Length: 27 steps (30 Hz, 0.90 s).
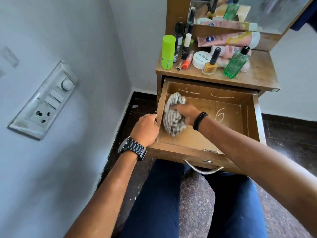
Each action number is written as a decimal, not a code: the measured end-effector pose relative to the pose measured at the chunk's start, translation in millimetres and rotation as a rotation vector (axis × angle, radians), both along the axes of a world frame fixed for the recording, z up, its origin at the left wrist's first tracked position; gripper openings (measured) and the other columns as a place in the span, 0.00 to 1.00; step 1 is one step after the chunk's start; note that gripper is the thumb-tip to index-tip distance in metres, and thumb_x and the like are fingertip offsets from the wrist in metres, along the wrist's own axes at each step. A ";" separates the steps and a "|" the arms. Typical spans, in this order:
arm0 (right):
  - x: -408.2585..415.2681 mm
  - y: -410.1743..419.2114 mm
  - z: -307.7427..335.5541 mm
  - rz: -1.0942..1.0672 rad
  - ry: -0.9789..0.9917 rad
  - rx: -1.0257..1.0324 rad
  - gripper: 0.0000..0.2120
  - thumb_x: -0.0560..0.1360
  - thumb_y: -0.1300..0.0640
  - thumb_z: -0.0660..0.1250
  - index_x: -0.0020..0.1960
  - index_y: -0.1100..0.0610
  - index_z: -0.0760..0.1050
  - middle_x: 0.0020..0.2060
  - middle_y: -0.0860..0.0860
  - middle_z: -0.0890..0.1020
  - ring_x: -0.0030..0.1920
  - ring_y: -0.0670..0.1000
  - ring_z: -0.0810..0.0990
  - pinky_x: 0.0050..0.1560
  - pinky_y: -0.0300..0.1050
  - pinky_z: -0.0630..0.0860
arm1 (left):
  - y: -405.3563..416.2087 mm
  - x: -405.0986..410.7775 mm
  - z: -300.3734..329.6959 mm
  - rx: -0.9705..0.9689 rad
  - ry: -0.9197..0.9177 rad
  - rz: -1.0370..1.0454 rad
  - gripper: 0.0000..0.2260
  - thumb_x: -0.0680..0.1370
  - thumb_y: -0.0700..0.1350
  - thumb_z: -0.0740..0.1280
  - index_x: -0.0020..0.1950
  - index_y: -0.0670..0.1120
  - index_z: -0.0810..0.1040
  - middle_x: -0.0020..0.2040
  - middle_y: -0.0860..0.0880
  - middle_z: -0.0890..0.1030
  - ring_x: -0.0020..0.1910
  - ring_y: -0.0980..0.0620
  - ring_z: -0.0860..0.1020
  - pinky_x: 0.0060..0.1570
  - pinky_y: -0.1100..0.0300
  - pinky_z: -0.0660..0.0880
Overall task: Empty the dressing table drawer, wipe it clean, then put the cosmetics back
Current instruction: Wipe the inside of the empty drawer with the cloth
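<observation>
Drawer [247, 107] pulled fully out of the dressing table [260, 73], holding nothing but a crumpled grey-and-white striped cloth [173, 115] and the hand working it; bare wooden floor otherwise, scrawled with pale chalk-like marks, among them what reads as a "6" right of centre and loose strokes along the back wall; curved metal handle [204, 170] hanging at the front panel.

Right hand [187, 113] reaching in from the right, fingers clenched over the cloth, pressing it against the drawer floor near the left wall; black beaded bracelet [199, 121] at that wrist. Cloth bunched beneath and ahead of the palm, spilling out above and below the knuckles. Left hand [145, 128] closed over the rim of the drawer's left wall, just beside the cloth with the wall between them; dark link watch [133, 148] on that wrist.

Cosmetics crowded on the tabletop, well apart from both hands: lime-green cylinder [168, 52] upright at the left; dark slim bottles behind it, labels too small to read; orange tube [187, 61] lying flat; white round tub [200, 60] lettered "NAIL POLISH", with a brand word above it, possibly "ZUCIO"; yellow nail polish bottle [211, 65] with black cap; clear green bottle [235, 64] leaning, black cap; pink tubes [228, 40] stacked at the back, blue round logo on one, wording illegible; mirror [248, 12] behind, repeating the lot.
</observation>
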State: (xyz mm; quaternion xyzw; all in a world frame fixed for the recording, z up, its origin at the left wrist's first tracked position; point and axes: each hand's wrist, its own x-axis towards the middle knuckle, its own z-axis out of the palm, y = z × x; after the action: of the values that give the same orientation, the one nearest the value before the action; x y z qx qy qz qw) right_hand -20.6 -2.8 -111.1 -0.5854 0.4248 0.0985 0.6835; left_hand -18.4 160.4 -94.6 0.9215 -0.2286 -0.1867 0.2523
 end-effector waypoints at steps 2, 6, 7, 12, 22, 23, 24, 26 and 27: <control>22.7 -7.0 -1.2 -0.207 -0.056 0.088 0.17 0.75 0.63 0.67 0.64 0.64 0.72 0.60 0.60 0.79 0.59 0.58 0.79 0.52 0.51 0.77 | -0.1 -0.1 -0.1 -0.004 -0.001 0.002 0.16 0.80 0.38 0.53 0.64 0.41 0.73 0.62 0.43 0.76 0.58 0.44 0.76 0.58 0.50 0.74; 44.7 -7.4 -13.4 -0.422 -0.118 0.119 0.17 0.75 0.65 0.67 0.64 0.66 0.72 0.58 0.60 0.79 0.57 0.60 0.79 0.53 0.54 0.77 | -0.2 -0.5 -0.3 0.003 -0.013 -0.004 0.15 0.80 0.39 0.53 0.64 0.40 0.73 0.62 0.43 0.76 0.59 0.45 0.76 0.57 0.51 0.74; 43.6 -5.5 -18.2 -0.417 -0.112 0.085 0.18 0.74 0.64 0.68 0.63 0.65 0.72 0.57 0.60 0.79 0.56 0.60 0.80 0.55 0.55 0.77 | -0.7 -0.6 -0.3 0.007 -0.011 -0.004 0.15 0.80 0.39 0.53 0.65 0.40 0.72 0.63 0.43 0.75 0.60 0.45 0.75 0.58 0.52 0.73; 43.5 -1.5 -19.2 -0.262 0.028 -0.267 0.23 0.73 0.52 0.70 0.63 0.63 0.72 0.60 0.58 0.77 0.59 0.59 0.77 0.60 0.49 0.76 | -0.9 -2.8 1.2 0.029 -0.020 0.001 0.15 0.80 0.40 0.53 0.64 0.40 0.72 0.64 0.43 0.74 0.60 0.44 0.75 0.58 0.50 0.73; 54.2 1.0 -15.4 -0.488 -0.191 -0.238 0.16 0.70 0.54 0.74 0.52 0.61 0.76 0.53 0.56 0.81 0.49 0.54 0.80 0.52 0.45 0.78 | -0.9 0.3 -4.6 0.000 -0.025 -0.017 0.16 0.80 0.39 0.53 0.64 0.43 0.73 0.60 0.46 0.76 0.53 0.46 0.77 0.53 0.49 0.76; 53.7 2.3 -13.8 -0.452 -0.187 -0.339 0.16 0.71 0.53 0.73 0.53 0.63 0.76 0.53 0.57 0.80 0.48 0.54 0.79 0.50 0.43 0.77 | -1.1 0.1 -5.0 0.000 -0.029 -0.018 0.16 0.80 0.39 0.54 0.64 0.43 0.73 0.60 0.46 0.76 0.54 0.46 0.77 0.53 0.49 0.76; 52.1 4.2 -13.3 -0.418 -0.183 -0.446 0.17 0.73 0.52 0.71 0.53 0.65 0.76 0.53 0.58 0.79 0.49 0.55 0.79 0.48 0.42 0.76 | -1.0 -0.2 -4.9 0.004 -0.036 -0.019 0.15 0.80 0.39 0.53 0.64 0.43 0.73 0.61 0.46 0.76 0.54 0.46 0.77 0.53 0.50 0.76; 49.1 8.2 -16.4 -0.339 -0.195 -0.647 0.17 0.75 0.53 0.68 0.55 0.66 0.74 0.54 0.61 0.79 0.53 0.59 0.79 0.51 0.45 0.76 | -1.6 -0.6 -4.1 0.017 -0.048 -0.011 0.15 0.80 0.40 0.53 0.65 0.41 0.72 0.62 0.45 0.75 0.57 0.46 0.76 0.55 0.50 0.75; 47.0 10.0 -18.2 -0.290 -0.209 -0.739 0.15 0.76 0.55 0.67 0.56 0.65 0.74 0.54 0.61 0.80 0.55 0.60 0.79 0.52 0.47 0.76 | -1.9 -0.7 -3.8 0.023 -0.051 -0.008 0.15 0.80 0.40 0.53 0.65 0.41 0.72 0.63 0.45 0.75 0.58 0.46 0.76 0.56 0.50 0.75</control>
State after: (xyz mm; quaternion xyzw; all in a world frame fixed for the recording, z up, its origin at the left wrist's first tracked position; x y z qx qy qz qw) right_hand 26.4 7.2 -129.3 -0.7323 0.4379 -0.2183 0.4736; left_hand -19.2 158.5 -98.4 0.9279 -0.2365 -0.1670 0.2351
